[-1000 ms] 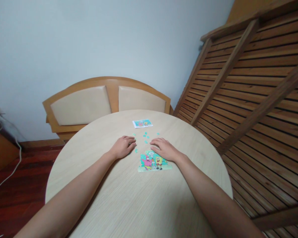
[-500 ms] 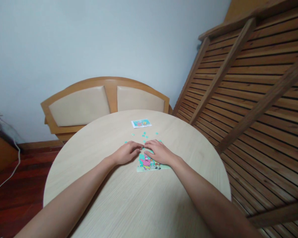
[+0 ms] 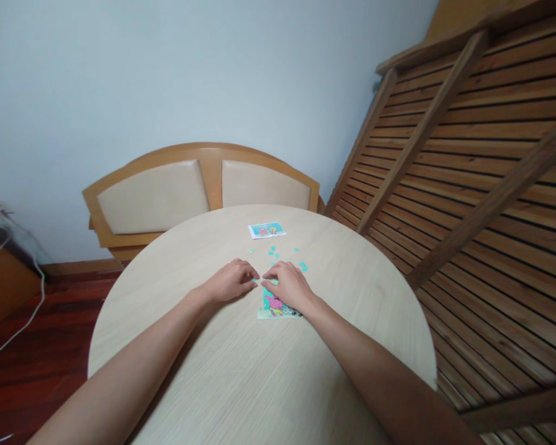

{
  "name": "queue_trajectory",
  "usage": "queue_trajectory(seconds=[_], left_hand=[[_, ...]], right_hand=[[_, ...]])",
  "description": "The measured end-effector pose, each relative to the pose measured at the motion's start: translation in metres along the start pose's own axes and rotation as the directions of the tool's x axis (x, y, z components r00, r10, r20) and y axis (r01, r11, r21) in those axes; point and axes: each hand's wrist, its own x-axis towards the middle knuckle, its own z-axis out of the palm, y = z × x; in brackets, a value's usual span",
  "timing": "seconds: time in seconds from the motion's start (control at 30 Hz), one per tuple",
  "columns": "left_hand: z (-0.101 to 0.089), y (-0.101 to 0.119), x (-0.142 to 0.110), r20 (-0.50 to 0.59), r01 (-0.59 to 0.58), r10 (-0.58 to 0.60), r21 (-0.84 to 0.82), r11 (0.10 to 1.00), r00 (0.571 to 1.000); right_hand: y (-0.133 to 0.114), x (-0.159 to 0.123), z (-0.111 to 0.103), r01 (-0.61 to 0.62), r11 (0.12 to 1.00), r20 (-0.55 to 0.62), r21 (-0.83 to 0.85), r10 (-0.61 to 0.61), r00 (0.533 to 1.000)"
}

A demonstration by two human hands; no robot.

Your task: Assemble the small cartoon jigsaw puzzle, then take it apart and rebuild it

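**Head camera: left hand point(image 3: 234, 281) and right hand point(image 3: 290, 285) close together at a flat, rectangular turquoise cartoon jigsaw point(image 3: 273, 303)**

The left thumb and forefinger pinch a small turquoise puzzle piece point(image 3: 255, 280). The right fingertips curl down at the jigsaw's upper left; whether they grip anything cannot be told. The jigsaw lies beneath the right hand, which hides much of it. Its visible lower left is joined, so assembly looks well along, though several loose turquoise pieces point(image 3: 272, 250) are left, scattered beyond both hands. Farther off lies a white-edged, printed cartoon sheet point(image 3: 266, 230).

All rest on a round, pale wood-grain table point(image 3: 204, 383). Past the hands stand an arched wooden headboard with cream panels point(image 3: 214, 179) and a pale wall point(image 3: 204, 74). Right of the right hand leans a brown slatted wooden frame point(image 3: 449, 167); beyond the left arm is dark red flooring point(image 3: 65, 346).
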Motion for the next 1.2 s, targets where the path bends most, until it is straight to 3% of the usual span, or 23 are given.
queue_trajectory(seconds=[0.2, 0.43, 0.73, 1.03, 1.2], left_hand=[[0.0034, -0.0012, 0.0012, 0.005, 0.070, -0.070, -0.043, 0.997, 0.998], [0.0031, -0.0012, 0.0023, -0.001, 0.048, -0.048, 0.037, 0.998, 0.999], [0.0064, -0.0016, 0.0035, -0.010, 0.058, -0.058, 0.003, 0.998, 0.998], [0.0084, -0.0006, 0.0034, -0.033, 0.057, -0.056, 0.003, 0.998, 0.998], [0.0078, 0.0003, 0.0027, -0.035, 0.041, -0.040, 0.026, 0.999, 0.999]], right_hand=[[-0.0039, 0.0042, 0.0016, -0.062, 0.994, 0.023, 0.086, 0.060, 0.998], [-0.0020, 0.0038, 0.0051, 0.000, 0.986, -0.010, 0.169, 0.002, 1.000], [-0.0012, 0.0033, 0.0040, 0.074, 0.995, -0.024, 0.067, -0.073, 0.997], [-0.0040, 0.0019, 0.0025, 0.070, 0.998, -0.022, -0.007, -0.070, 0.997], [-0.0024, 0.0036, -0.0006, 0.061, 0.997, 0.004, 0.047, -0.061, 0.998]])
